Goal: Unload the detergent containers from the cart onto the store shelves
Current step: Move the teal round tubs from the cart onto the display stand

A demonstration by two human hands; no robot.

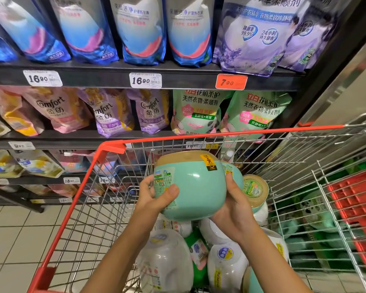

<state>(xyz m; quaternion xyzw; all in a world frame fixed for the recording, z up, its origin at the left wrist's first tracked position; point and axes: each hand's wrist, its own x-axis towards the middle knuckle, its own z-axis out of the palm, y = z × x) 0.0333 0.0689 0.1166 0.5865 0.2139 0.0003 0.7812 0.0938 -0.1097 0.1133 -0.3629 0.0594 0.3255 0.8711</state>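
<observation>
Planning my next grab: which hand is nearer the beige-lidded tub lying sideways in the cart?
Right. The right hand sits just left of the sideways tub; the left hand is farther left, across the mint-green tub both hold.

On the shelf (93, 79), white tags (42, 78) at 10 and 11 o'clock read 16.90; an orange tag (231, 81) reads 7.90. Pouches (152, 111) say Comfort.

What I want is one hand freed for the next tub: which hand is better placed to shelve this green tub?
Probably the left hand: it grips the green tub on the side toward the shelves, thumb across its front. The right hand cups the far side, above the containers lying in the cart.
</observation>
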